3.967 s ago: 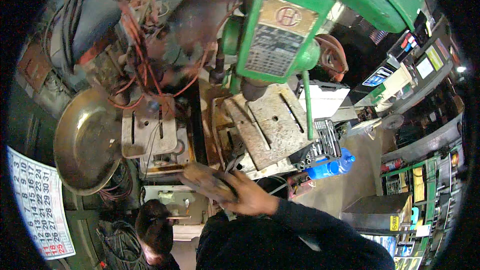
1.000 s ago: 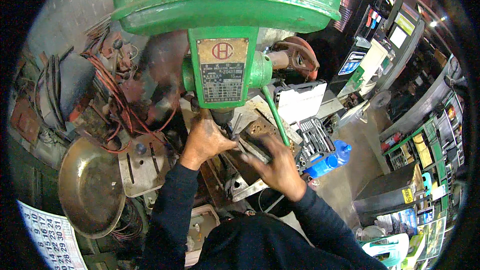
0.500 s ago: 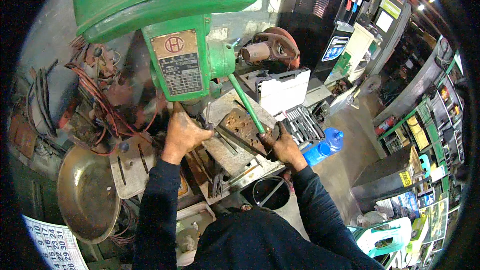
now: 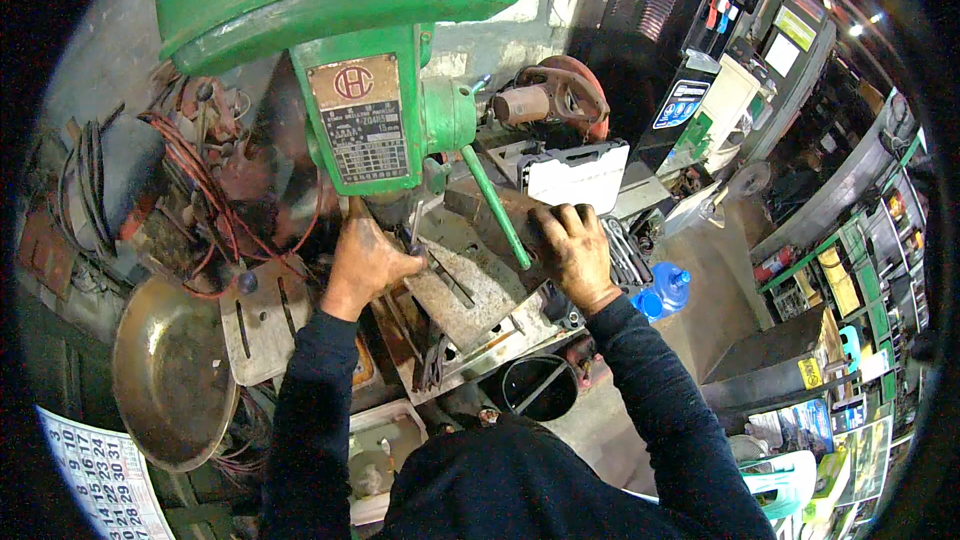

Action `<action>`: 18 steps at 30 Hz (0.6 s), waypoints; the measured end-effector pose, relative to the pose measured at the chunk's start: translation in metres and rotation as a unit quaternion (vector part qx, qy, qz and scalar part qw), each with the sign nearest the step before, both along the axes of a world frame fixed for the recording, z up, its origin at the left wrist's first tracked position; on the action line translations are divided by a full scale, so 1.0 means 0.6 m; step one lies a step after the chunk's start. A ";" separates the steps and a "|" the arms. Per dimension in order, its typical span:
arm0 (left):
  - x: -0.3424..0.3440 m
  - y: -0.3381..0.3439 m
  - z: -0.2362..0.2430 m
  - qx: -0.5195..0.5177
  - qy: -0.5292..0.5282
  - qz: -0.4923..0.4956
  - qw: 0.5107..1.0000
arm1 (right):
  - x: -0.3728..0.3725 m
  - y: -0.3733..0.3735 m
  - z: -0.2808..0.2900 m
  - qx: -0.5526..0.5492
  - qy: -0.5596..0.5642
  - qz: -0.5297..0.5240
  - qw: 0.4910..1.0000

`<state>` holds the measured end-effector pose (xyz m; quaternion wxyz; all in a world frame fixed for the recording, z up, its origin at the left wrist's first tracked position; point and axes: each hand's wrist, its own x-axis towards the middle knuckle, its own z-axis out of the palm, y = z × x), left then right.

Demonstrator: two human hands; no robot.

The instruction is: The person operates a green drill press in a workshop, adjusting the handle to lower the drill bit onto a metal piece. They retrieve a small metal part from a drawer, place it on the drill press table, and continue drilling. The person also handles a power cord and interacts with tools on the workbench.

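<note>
A green drill press stands before me, with a data plate on its head and a green feed lever slanting down to the right. My left hand is closed just under the head, beside the dark chuck. A thin metal rod rises by its thumb; what the fingers hold is hidden. My right hand grips the right end of a thick brown block, tilted over the slotted grey table and partly behind the lever.
An opened white tool case with a socket set lies to the right, near a blue water bottle. A black bucket stands below the table. Left are a large metal bowl and tangled cables.
My right hand has lifted and tilted the block away from me, so its pitted, holed top no longer shows. My left hand has stayed beneath the head.
</note>
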<state>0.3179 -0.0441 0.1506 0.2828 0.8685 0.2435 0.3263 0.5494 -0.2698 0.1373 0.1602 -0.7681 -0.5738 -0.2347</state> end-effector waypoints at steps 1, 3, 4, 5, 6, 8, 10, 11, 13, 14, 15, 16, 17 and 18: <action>-0.001 -0.003 0.002 -0.039 0.016 0.016 0.999 | -0.001 -0.003 0.006 -0.010 -0.030 0.003 0.999; -0.001 -0.005 0.006 -0.051 0.018 0.002 0.999 | -0.003 -0.012 0.026 -0.016 -0.102 0.012 0.995; -0.002 -0.006 0.006 -0.054 0.010 -0.007 0.998 | -0.005 -0.024 0.040 -0.035 -0.080 -0.029 0.996; -0.002 -0.006 0.007 -0.057 0.001 -0.016 0.998 | -0.005 -0.032 0.056 0.011 0.017 -0.028 0.999; -0.002 -0.006 0.005 -0.063 -0.017 -0.032 0.997 | -0.004 -0.044 0.073 0.078 0.124 -0.034 0.989; -0.002 -0.003 0.002 -0.057 -0.019 -0.039 0.997 | -0.001 -0.063 0.100 0.173 0.202 -0.019 0.964; -0.002 0.000 -0.002 -0.032 0.005 -0.022 0.999 | 0.002 -0.071 0.111 0.170 0.146 -0.031 0.974; -0.002 0.002 -0.005 -0.020 0.014 -0.009 1.000 | 0.001 -0.070 0.108 0.125 0.155 -0.018 0.980; 0.000 0.005 -0.011 0.016 -0.021 -0.007 1.000 | -0.001 -0.061 0.097 0.081 0.037 0.004 0.996; 0.001 0.006 -0.015 0.007 -0.028 -0.016 0.999 | -0.002 -0.058 0.094 0.069 0.012 0.006 0.998; 0.002 0.009 -0.017 0.007 -0.046 -0.025 0.999 | -0.006 -0.052 0.090 0.043 0.035 -0.009 0.998; 0.004 0.011 -0.020 -0.001 0.003 -0.001 1.000 | -0.010 -0.051 0.093 0.007 0.054 -0.011 0.998; 0.006 0.014 -0.023 0.012 -0.013 -0.018 1.000 | -0.015 -0.053 0.101 0.002 0.056 0.003 0.998; 0.009 0.016 -0.026 0.041 -0.040 -0.028 0.998 | -0.023 -0.058 0.113 -0.005 0.055 0.002 0.998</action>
